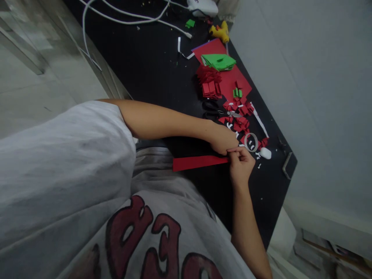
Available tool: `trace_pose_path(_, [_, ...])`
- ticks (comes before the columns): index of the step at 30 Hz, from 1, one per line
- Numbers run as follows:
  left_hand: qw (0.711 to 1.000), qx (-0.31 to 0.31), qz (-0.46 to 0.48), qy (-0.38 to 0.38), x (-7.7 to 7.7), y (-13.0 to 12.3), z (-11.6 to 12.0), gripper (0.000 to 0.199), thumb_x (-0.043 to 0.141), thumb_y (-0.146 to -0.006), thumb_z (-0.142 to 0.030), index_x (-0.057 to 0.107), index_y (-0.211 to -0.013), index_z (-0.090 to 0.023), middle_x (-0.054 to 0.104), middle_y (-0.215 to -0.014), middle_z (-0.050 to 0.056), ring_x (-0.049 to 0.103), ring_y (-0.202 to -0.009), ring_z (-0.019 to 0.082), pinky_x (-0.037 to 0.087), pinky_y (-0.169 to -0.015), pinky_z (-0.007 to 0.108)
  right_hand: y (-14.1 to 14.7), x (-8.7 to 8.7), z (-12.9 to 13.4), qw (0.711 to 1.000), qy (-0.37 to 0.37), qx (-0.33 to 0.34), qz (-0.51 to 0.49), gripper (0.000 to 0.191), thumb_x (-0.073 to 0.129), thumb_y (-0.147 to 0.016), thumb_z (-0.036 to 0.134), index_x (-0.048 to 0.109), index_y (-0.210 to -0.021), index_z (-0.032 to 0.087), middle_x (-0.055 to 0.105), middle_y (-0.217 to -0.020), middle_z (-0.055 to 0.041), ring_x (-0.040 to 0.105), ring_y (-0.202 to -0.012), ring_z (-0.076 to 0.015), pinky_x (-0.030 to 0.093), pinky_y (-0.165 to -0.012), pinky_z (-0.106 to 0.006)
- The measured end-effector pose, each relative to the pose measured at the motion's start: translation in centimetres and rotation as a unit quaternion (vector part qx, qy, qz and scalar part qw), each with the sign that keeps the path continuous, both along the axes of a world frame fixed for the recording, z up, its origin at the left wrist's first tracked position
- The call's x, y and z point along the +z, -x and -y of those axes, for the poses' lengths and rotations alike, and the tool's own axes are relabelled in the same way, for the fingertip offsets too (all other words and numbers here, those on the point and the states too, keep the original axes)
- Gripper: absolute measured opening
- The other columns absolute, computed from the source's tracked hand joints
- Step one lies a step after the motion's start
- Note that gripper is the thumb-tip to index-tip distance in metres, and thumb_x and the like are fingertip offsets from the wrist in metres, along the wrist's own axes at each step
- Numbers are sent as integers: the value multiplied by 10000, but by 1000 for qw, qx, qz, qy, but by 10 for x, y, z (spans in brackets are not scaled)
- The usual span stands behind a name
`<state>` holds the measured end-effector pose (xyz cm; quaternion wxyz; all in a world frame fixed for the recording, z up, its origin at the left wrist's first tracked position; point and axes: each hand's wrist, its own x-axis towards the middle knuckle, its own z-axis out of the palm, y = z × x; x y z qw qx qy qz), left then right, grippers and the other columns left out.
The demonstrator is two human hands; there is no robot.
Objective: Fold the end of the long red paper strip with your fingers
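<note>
Room over tabletop (139, 58) between white cable (174, 28) and left forearm (165, 119); scissors (230, 113), tape ring (257, 142) crowd left hand (224, 138).

On the black table (162, 66), below the scissors (229, 113), the left hand (225, 139) and right hand (242, 164) meet at one end of a red strip (200, 162) — the right's fingers closed on it, the left's hidden. Red folds (241, 124) crowd the scissors; a tape roll (257, 142) sits below them, right — then a white case (265, 153). Above the scissors stand a red stack (211, 89), green stack (218, 62) and yellow tool (221, 32).
</note>
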<state>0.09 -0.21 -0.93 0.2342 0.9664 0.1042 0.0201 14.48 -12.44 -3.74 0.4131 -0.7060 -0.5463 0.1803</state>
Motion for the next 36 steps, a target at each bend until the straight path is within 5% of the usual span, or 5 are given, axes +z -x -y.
trace_pose_path(32, [999, 12, 27, 42, -6, -4, -1, 166, 707, -821, -213, 773, -957, -145, 739, -1044, 206, 613, -940, 290, 423, -892, 419, 1, 1, 0, 1000, -7, -5, -18, 127, 688, -737, 329, 685, -682, 214, 376, -512, 86, 321, -522, -102, 268, -558, -264])
trace_pose_path(36, [1000, -1, 11, 2, -4, -4, -1, 247, 658, -886, -243, 774, -1071, -127, 740, -1088, 212, 613, -908, 274, 427, -853, 403, 0, 0, 0, 1000, -5, -6, -19, 121, 687, -729, 325, 684, -680, 215, 371, -515, 85, 321, -524, -103, 270, -563, -267])
